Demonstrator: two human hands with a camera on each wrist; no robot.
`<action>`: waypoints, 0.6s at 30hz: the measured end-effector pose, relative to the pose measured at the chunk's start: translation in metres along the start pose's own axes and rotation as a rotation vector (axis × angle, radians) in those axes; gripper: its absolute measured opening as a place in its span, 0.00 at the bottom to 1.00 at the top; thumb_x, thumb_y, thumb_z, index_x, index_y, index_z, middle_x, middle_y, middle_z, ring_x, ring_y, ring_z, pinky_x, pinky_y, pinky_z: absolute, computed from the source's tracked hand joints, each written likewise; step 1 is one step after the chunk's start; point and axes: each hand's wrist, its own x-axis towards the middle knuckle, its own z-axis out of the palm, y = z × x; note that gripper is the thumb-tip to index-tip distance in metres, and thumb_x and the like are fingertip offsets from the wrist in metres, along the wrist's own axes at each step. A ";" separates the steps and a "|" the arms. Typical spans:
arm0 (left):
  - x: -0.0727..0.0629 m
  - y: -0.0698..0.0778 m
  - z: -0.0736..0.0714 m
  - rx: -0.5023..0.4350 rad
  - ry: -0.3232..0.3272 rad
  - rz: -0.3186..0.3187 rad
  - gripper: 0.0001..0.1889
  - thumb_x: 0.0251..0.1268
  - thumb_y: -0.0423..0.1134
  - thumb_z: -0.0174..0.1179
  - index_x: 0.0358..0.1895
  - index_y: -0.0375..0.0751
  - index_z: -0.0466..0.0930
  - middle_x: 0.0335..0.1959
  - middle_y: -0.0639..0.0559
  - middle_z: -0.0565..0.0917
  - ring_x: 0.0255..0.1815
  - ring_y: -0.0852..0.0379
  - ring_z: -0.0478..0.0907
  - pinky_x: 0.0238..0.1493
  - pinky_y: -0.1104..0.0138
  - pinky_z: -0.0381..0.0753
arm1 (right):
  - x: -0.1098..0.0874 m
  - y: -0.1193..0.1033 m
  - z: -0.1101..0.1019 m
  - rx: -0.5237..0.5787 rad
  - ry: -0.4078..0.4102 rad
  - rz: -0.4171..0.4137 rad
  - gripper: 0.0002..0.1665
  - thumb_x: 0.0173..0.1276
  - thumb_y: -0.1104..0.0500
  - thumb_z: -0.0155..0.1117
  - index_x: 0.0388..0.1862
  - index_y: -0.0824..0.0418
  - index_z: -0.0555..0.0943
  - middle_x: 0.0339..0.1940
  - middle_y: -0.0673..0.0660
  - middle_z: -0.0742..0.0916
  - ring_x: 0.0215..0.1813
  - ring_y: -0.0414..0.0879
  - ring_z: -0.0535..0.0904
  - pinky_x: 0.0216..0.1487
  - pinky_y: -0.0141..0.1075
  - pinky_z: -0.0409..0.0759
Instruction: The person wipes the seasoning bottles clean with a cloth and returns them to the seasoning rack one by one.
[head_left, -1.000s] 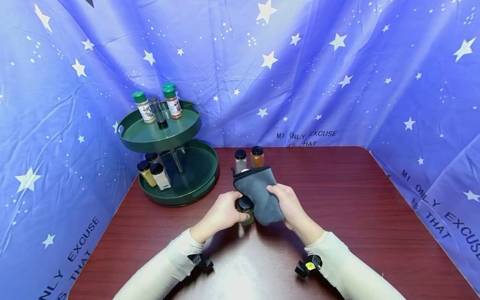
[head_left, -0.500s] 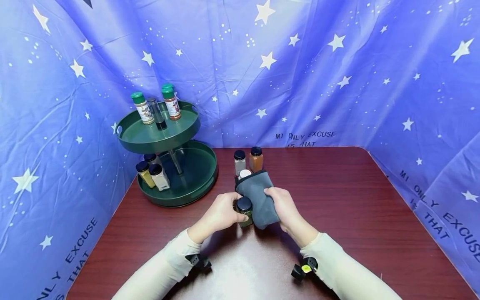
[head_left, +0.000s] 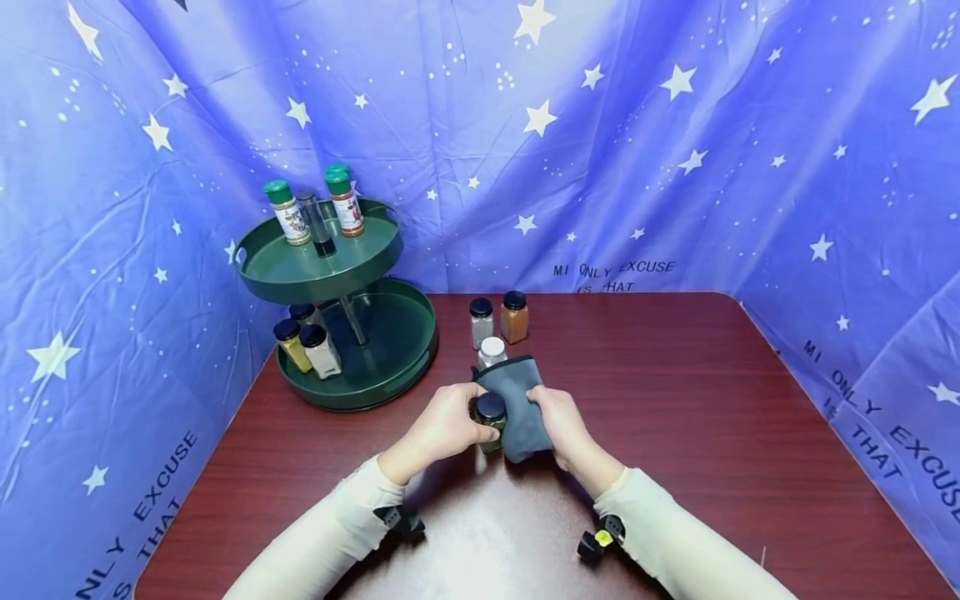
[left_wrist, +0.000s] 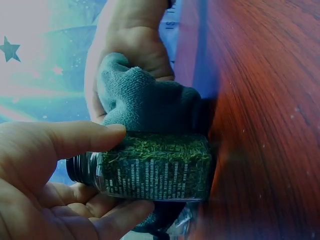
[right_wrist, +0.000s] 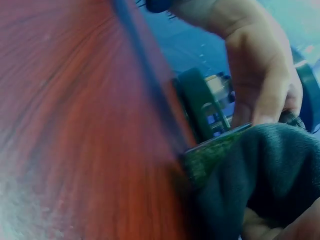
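Observation:
My left hand grips a square glass jar of dried green herbs between thumb and fingers. The jar has a black lid and printed text on its side, and it stands upright at the tabletop. A grey cloth with a dark edge is in my right hand, thumb on top and the other fingers mostly hidden by it. In the left wrist view the cloth lies right along the jar's side. Just behind the cloth stands a white-capped jar, its lower part covered.
Farther back stand a black-lidded jar of grey powder and one of orange powder. To the left is a two-tier green turntable rack. Green-capped shakers stand on its top tier, black-lidded jars on its lower tier.
My right hand and the cloth have come down toward me along the jar's side, uncovering the white-capped jar behind. My left hand keeps its hold on the herb jar in nearly the same spot.

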 end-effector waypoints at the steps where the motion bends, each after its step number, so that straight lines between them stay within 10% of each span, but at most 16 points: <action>1: 0.000 0.000 0.000 0.001 -0.001 -0.001 0.17 0.47 0.39 0.81 0.40 0.43 0.84 0.33 0.59 0.84 0.33 0.62 0.78 0.36 0.68 0.79 | 0.001 0.001 0.000 -0.012 0.002 0.006 0.14 0.69 0.57 0.56 0.22 0.56 0.76 0.30 0.50 0.83 0.39 0.43 0.78 0.48 0.35 0.75; 11: 0.001 -0.002 0.000 -0.032 -0.005 0.005 0.16 0.47 0.38 0.81 0.38 0.46 0.84 0.31 0.60 0.84 0.32 0.61 0.78 0.35 0.67 0.79 | -0.015 -0.036 -0.012 0.293 -0.134 -0.039 0.14 0.75 0.58 0.50 0.30 0.60 0.79 0.22 0.50 0.85 0.23 0.42 0.83 0.29 0.38 0.83; 18: 0.002 -0.003 0.003 0.004 0.004 0.009 0.16 0.47 0.38 0.81 0.38 0.45 0.83 0.32 0.60 0.84 0.33 0.62 0.78 0.37 0.67 0.79 | -0.008 -0.022 -0.008 0.207 -0.094 0.010 0.12 0.72 0.57 0.52 0.33 0.62 0.78 0.23 0.50 0.85 0.24 0.42 0.82 0.31 0.37 0.82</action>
